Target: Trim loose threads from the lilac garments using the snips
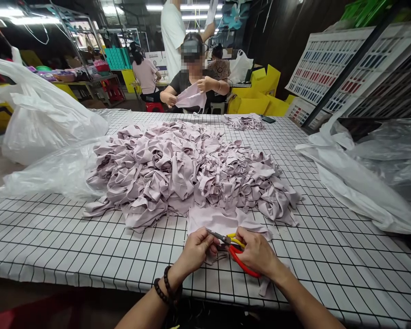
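Observation:
My right hand is wrapped round the handles of scissors, one loop red and the other yellow. Their blades point left and partly cross the fingers of my left hand. Thumb and fingers of that hand are pinched together on the edge of a pale lilac fabric piece. Whether the blades touch the cloth there is hard to make out. The fabric piece lies flat just beyond both hands, and a narrow lilac strip rests below my right wrist. Behind it rises a large heap of crumpled lilac fabric pieces.
A white grid-patterned cloth covers the table. White plastic bags stand on the left, and another white bag lies at the right edge. A co-worker opposite holds up a lilac piece. A smaller fabric stack sits at the far side.

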A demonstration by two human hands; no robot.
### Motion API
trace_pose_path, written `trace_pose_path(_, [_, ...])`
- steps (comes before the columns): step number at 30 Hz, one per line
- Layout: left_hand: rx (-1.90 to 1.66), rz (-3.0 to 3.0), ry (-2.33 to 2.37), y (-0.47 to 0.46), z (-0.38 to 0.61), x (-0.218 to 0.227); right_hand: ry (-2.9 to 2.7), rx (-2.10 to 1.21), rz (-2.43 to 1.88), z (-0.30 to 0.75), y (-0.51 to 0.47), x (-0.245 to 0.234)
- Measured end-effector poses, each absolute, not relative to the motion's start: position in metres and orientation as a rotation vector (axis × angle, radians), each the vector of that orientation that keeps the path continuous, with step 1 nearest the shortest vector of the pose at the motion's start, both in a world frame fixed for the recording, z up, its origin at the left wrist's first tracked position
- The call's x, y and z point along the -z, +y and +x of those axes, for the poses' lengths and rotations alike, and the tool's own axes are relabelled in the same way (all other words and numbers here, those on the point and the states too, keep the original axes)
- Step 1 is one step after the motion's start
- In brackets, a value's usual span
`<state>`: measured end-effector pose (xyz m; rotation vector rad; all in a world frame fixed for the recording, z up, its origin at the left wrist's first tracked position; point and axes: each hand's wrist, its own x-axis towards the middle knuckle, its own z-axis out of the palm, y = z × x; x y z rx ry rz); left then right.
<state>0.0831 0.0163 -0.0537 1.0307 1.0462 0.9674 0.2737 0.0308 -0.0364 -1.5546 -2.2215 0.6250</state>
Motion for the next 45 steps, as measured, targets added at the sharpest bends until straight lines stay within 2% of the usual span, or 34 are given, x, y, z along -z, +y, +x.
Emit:
trace_pose_path(3, [-0.961,1.052,1.053,0.017,0.082,0.053,-2.125,-0.733,-1.554,0.283,0.030,0.038])
trace_pose_path(7, [-0.941,1.098,1.097,0.011,0.067,0.050,-1.517,-0.998,-1.750,0.333,0.022,0.040])
trace_pose_path(13, [-0.942,1.495,1.743,-0.025,0.046,0.019,-1.186,-0.928,-1.917,0.372,-0.018,0.059])
trace_pose_path(16, [-0.804,1.378,1.437,-0.030,0.075,0.012,-1.116,-0.895,-1.925,0.349,-0.030,0.064])
trace_pose_path(19, [-0.419,0.834,1.014,-0.024,0.126,0.025,-1.053,-0.878,-1.900,0.334,-0.032,0.062])
trace_pose_path(25, [-0.500,0.702,0.963,-0.016,0.184,0.053,-0.921,-1.117,-1.658,0.325,-0.033,0.057])
trace_pose_path(32, [-0.667,0.717,0.948,-0.010,0.165,0.049,-0.874,-1.199,-1.455,0.298,-0.036,0.051])
trace_pose_path(38, [-0.666,0.686,0.877,-0.001,0.149,0.044,-0.949,-1.163,-1.353,0.312,-0.017,0.040])
trace_pose_path(42, [-0.699,0.845,0.906,0.004,0.144,0.042,-1.039,-1.296,-1.269,0.298,0.000,0.042])
trace_pose_path(45, [-0.858,1.007,1.004,0.009,0.140,0.042,-1.066,-1.308,-1.243,0.287,0.007,0.048])
